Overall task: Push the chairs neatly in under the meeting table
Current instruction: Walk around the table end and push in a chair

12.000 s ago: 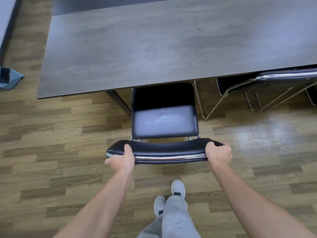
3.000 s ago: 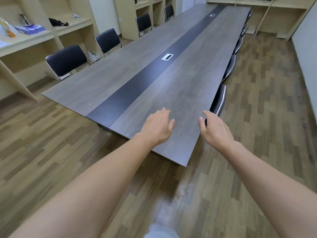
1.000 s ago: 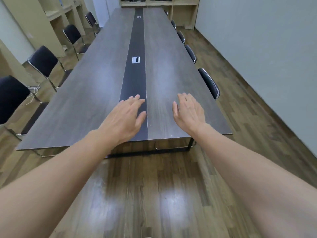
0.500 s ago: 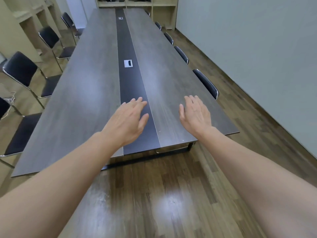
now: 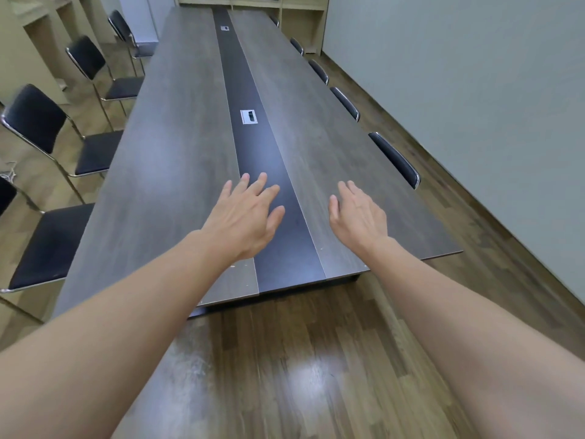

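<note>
Both hands are just held out in front, holding nothing: left hand [image 5: 245,221] and right hand [image 5: 357,217] each have a released grip, fingers loose, above the tabletop [image 5: 177,153]. My guess is they're free because the person is between chairs. The right-side chairs [image 5: 394,160] are tucked in, only the backrests show. The left-side chairs [image 5: 47,147] stand pulled out, seats clear of the edge. The nearest one is cut off, and the far end is too small to judge.

One meeting table [image 5: 177,172], roughly nine chairs [image 5: 394,160], two hands [image 5: 245,221].
</note>
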`<state>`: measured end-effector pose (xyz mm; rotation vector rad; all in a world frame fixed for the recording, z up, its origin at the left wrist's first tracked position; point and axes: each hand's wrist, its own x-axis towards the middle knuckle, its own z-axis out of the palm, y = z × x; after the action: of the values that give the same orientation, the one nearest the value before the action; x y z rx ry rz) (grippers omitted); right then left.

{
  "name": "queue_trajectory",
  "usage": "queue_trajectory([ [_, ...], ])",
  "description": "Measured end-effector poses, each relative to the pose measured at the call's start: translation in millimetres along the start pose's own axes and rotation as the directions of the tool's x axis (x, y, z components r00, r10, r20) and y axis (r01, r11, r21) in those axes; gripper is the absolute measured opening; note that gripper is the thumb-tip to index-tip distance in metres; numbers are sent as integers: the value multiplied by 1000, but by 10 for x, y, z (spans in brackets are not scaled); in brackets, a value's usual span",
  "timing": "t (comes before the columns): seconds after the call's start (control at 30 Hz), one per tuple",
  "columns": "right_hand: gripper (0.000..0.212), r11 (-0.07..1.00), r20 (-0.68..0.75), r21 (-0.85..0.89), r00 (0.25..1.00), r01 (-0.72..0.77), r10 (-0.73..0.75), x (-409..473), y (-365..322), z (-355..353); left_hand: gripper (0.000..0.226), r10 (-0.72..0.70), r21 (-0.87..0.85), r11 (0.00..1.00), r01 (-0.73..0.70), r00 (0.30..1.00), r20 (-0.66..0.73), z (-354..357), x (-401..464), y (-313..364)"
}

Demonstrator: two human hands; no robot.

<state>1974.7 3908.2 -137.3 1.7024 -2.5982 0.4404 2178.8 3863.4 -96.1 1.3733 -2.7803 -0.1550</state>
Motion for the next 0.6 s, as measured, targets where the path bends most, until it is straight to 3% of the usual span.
queue_trajectory([
  [0.17, 43, 998, -11, -7, 998, -66, 66, -115, -262, -58, 56, 34, -68, 997, -34, 999, -4, -94, -117, -427],
  [0.47, 22, 994, -213, -61, 974, -90, 75, -663, -1164, 153, 52, 194, -23, 980, -196, 978, -75, -195, -763, -1374],
  [0.6, 27, 993, -255, -74, 965, -87, 66, -972, -1660, 300, 52, 162, -57, 985, -164, 986, -43, -203, -1148, -1790],
])
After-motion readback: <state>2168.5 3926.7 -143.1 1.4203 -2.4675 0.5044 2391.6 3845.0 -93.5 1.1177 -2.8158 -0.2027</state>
